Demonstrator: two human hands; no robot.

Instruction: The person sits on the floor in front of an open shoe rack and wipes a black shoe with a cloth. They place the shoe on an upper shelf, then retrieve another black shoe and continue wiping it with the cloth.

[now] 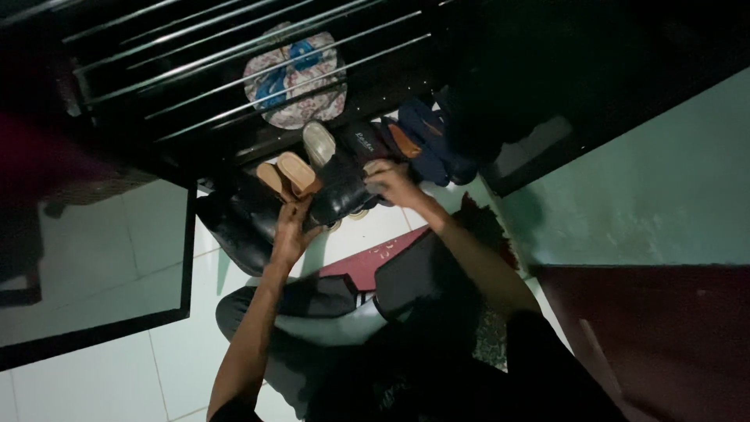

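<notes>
Gripping black shoe point(340, 191) — left hand point(293, 230) clamped underneath | right hand point(394, 184) closed on top

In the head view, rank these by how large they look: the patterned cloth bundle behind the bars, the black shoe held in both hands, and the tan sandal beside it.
1. Patterned cloth bundle, partly hidden by bars.
2. Black shoe, held by the left hand and right hand; close to the bundle in apparent size, and the hands cover part of it, so this order is unsure.
3. Tan sandal, clearly smallest.

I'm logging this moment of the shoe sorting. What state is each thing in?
Black shoe: lifted, gripped by both hands.
Left hand: closed on its heel end.
Right hand: closed on its top.
Tan sandals: lying side by side.
Blue shoes: lying on floor.
Patterned cloth bundle: behind bars.
</notes>
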